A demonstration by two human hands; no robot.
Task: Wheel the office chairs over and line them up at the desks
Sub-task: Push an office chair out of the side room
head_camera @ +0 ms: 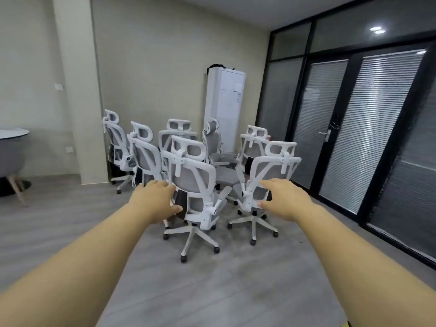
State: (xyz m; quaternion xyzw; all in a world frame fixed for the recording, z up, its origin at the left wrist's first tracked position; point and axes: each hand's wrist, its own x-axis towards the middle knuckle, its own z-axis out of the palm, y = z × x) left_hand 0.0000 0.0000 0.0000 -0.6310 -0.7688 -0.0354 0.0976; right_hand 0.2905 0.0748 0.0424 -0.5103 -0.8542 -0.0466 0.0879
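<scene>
along the right side of the room runs a dark-framed glass partition (368,128) with slatted blinds and a door handle. a grey plank floor (212,279) spreads below, and a pale wall with a square pillar (77,90) closes the back. a tall white air conditioner (224,107) stands in the far corner. at the left edge sits a round table (11,134). grouped on the floor between pillar and partition are seven white-framed office chairs; the nearest chair (193,185) shows its mesh back, with a second chair (266,182) just beside it on the right. both bare arms stretch forward. the left hand (155,199) and the right hand (283,197) hover with fingers spread and relaxed, grasping nothing; whether they touch the chair backs is unclear.
</scene>
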